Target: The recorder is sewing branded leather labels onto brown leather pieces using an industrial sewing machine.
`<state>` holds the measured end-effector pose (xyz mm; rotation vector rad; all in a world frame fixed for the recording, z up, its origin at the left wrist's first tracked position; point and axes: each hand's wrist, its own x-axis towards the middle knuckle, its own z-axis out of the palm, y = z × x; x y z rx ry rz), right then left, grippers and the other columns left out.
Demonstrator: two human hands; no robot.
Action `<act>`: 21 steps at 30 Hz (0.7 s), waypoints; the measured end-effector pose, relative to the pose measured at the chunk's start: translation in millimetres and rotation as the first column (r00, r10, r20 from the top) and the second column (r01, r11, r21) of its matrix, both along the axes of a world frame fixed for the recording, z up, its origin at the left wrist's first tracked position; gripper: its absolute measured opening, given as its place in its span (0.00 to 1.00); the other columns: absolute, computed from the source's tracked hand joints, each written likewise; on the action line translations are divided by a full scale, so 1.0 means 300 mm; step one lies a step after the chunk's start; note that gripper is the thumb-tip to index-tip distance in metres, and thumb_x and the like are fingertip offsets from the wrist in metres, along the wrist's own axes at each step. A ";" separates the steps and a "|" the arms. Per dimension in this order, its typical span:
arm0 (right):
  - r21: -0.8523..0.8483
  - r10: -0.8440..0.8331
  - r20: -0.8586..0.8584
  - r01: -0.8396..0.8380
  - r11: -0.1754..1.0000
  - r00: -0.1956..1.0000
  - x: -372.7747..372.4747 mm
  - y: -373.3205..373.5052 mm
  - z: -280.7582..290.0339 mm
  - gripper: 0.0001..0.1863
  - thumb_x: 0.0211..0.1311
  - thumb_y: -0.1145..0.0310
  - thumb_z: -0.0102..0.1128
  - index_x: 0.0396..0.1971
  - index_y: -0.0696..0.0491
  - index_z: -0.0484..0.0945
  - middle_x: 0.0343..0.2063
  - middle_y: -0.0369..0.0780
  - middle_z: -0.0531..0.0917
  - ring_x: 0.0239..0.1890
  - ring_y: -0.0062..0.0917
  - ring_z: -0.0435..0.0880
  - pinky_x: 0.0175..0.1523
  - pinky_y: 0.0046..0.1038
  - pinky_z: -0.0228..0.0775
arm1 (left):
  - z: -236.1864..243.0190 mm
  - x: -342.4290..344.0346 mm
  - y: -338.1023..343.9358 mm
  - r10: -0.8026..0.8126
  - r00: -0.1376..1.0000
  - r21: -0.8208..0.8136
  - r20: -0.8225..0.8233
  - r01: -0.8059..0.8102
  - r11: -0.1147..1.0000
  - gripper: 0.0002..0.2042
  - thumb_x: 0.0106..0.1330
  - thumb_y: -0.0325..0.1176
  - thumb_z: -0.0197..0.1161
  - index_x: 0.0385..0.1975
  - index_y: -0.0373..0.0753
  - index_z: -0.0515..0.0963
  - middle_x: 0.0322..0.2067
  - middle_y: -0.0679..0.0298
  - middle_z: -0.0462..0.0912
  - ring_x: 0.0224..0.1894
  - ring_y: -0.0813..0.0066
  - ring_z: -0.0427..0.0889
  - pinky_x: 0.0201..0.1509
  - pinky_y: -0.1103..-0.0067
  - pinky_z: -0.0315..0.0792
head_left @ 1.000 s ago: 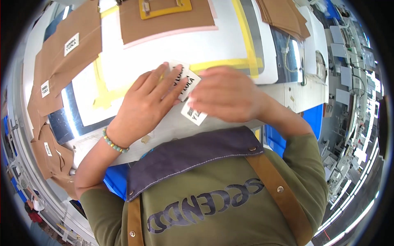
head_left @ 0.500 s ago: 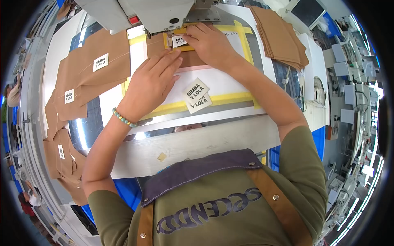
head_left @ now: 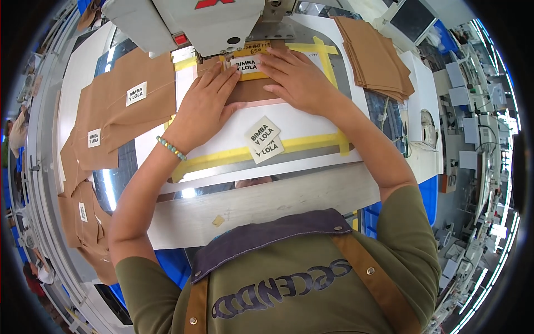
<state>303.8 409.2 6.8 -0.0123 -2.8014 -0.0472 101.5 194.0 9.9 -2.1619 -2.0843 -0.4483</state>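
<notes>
A white label with dark lettering point(head_left: 242, 66) lies inside a yellow rectangular frame point(head_left: 257, 75) under the head of a sewing machine point(head_left: 214, 25). Brown fabric point(head_left: 250, 90) shows below the frame. My left hand point(head_left: 208, 106) rests palm down, its straight fingers reaching the label's left side. From the right, my right hand point(head_left: 300, 83) lies with fingers spread, the tips at the label's right edge. Neither hand grips anything. Nearer to me, two loose white labels point(head_left: 262, 132) overlap on a white sheet bordered with yellow tape point(head_left: 311, 141).
Brown fabric pieces point(head_left: 122, 114) bearing white labels spread along the left side. A stack of brown panels point(head_left: 372, 58) sits at the back right, near a monitor point(head_left: 414, 22). The machine head overhangs the far work area. A metal table edge point(head_left: 267, 195) runs in front of me.
My right hand's fingers have drawn back and spread, uncovering more of the label, which now sits straighter in the frame. My left fingers have moved up to the label's left side.
</notes>
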 end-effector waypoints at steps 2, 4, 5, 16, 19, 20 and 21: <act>0.042 0.026 -0.024 -0.025 0.999 0.999 -0.025 -0.004 0.020 0.22 0.81 0.55 0.59 0.62 0.56 0.82 0.69 0.39 0.81 0.76 0.36 0.71 0.78 0.44 0.65 | 0.004 -0.002 0.006 0.001 1.000 0.001 0.004 -0.001 1.000 0.32 0.77 0.43 0.68 0.76 0.33 0.71 0.76 0.53 0.73 0.81 0.48 0.65 0.81 0.59 0.66; 0.082 0.057 -0.023 -0.055 0.995 0.998 -0.053 -0.006 0.045 0.21 0.80 0.56 0.60 0.60 0.56 0.83 0.68 0.39 0.82 0.75 0.36 0.73 0.78 0.44 0.66 | 0.009 -0.003 0.013 -0.014 0.999 0.029 0.044 0.013 0.999 0.30 0.76 0.42 0.68 0.73 0.32 0.73 0.73 0.52 0.76 0.79 0.48 0.67 0.80 0.59 0.67; 0.121 0.088 -0.017 -0.085 0.989 0.996 -0.066 -0.012 0.050 0.20 0.79 0.57 0.61 0.59 0.56 0.83 0.67 0.39 0.83 0.73 0.36 0.75 0.77 0.43 0.67 | 0.012 -0.003 0.011 -0.015 0.999 0.028 0.042 0.014 1.000 0.30 0.76 0.42 0.68 0.73 0.32 0.73 0.73 0.52 0.76 0.79 0.48 0.67 0.80 0.59 0.67; -0.287 0.112 0.007 -0.106 0.952 0.994 -0.101 -0.029 0.007 0.25 0.79 0.54 0.61 0.65 0.55 0.84 0.71 0.40 0.81 0.73 0.38 0.74 0.78 0.41 0.67 | 0.092 -0.048 -0.069 -0.022 0.981 0.070 0.193 0.009 0.998 0.24 0.71 0.34 0.72 0.65 0.34 0.79 0.66 0.55 0.81 0.70 0.49 0.77 0.72 0.60 0.75; -0.329 0.107 0.049 -0.085 0.941 0.993 -0.107 -0.030 0.032 0.25 0.80 0.53 0.60 0.64 0.54 0.85 0.71 0.40 0.80 0.74 0.39 0.73 0.79 0.43 0.65 | 0.098 -0.068 -0.079 -0.002 0.970 0.059 0.245 -0.013 0.998 0.24 0.72 0.30 0.71 0.67 0.34 0.80 0.66 0.53 0.81 0.68 0.48 0.79 0.73 0.60 0.74; -0.345 0.106 0.070 -0.076 0.936 0.992 -0.107 -0.030 0.040 0.24 0.80 0.52 0.60 0.64 0.53 0.85 0.71 0.40 0.81 0.74 0.39 0.73 0.79 0.44 0.65 | 0.099 -0.073 -0.078 -0.005 0.971 0.059 0.240 -0.009 0.998 0.24 0.72 0.30 0.71 0.67 0.34 0.80 0.66 0.53 0.81 0.68 0.48 0.79 0.73 0.60 0.74; -0.345 0.103 0.066 -0.074 0.936 0.993 -0.109 -0.028 0.050 0.24 0.80 0.52 0.60 0.64 0.53 0.85 0.71 0.40 0.81 0.74 0.39 0.73 0.79 0.44 0.65 | 0.100 -0.078 -0.077 -0.019 0.974 0.095 0.224 -0.003 0.996 0.22 0.71 0.30 0.71 0.64 0.34 0.81 0.63 0.53 0.84 0.66 0.50 0.80 0.71 0.60 0.75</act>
